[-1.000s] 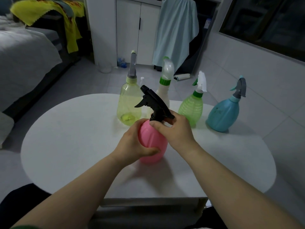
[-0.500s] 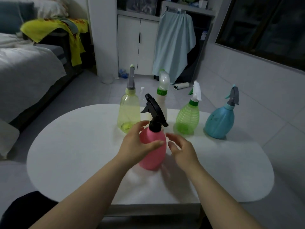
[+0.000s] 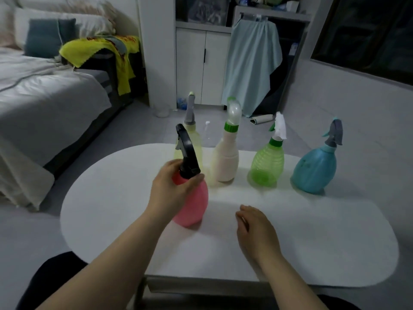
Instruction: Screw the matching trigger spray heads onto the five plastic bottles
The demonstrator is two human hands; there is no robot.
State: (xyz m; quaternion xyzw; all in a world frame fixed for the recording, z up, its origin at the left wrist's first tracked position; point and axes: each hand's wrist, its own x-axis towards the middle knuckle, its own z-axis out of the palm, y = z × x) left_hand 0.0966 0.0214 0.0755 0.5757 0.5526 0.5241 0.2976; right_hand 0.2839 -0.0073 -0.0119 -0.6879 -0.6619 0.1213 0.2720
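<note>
**Left hand gripping the pink bottle; right hand free**

At centre frame we see the left hand (image 3: 171, 186) wrapped around the shoulder of the round pink plastic bottle (image 3: 193, 206), thumb and fingers closed just below the collar of its black trigger spray head (image 3: 186, 153). The bottle leans slightly toward the left of the frame; we cannot tell whether its base rests fully on the white oval table (image 3: 107, 198).

To the lower right of the bottle, the right hand (image 3: 257, 231) holds nothing, its fingers loosely curled, just above or on the table surface, apart from the bottle.

Beyond the hands, four bottles stand upright in a row across the table's far edge:
- the translucent yellow bottle (image 3: 196, 139) with a grey head, partly hidden behind the black spray head;
- the cream-white bottle (image 3: 225, 162) with a green collar and clear head;
- the ribbed green bottle (image 3: 267, 164) with a white head;
- the blue bottle (image 3: 315, 168) with a grey head, at the right end.
</note>
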